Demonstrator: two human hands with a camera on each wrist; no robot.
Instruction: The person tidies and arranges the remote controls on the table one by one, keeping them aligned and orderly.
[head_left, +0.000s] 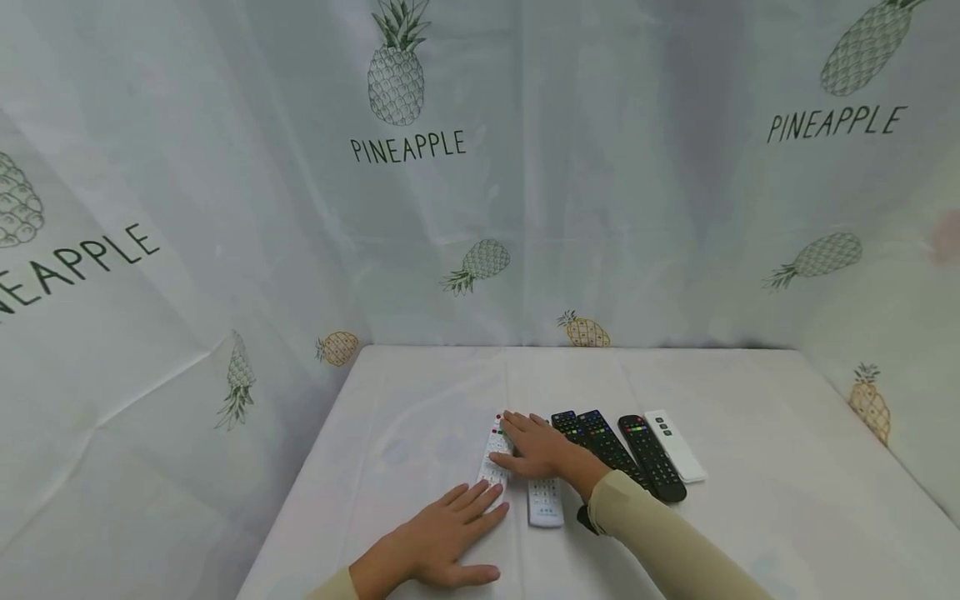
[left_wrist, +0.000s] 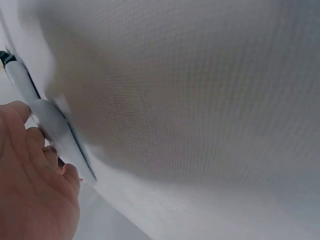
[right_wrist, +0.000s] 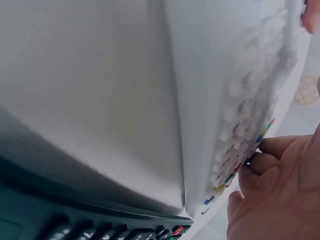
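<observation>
A white remote control (head_left: 492, 458) with small buttons lies slanted on the table. My left hand (head_left: 450, 533), palm down with fingers extended, touches its near end. My right hand (head_left: 542, 447) reaches across from the right, fingers stretched over the far end of that remote. A second white remote (head_left: 545, 504) pokes out below the right palm, its upper part hidden by the hand. In the left wrist view, the fingertips (left_wrist: 37, 135) lie along a white remote (left_wrist: 57, 131). The right wrist view has bent fingers (right_wrist: 265, 160) beside a remote's colored buttons.
Right of the hands lie two black remotes (head_left: 603, 433) side by side, another black remote (head_left: 652, 458) and a plain white remote (head_left: 677, 447) with few buttons. They rest on a white-covered table (head_left: 405, 400). Pineapple-print curtains (head_left: 570, 167) hang behind and beside it.
</observation>
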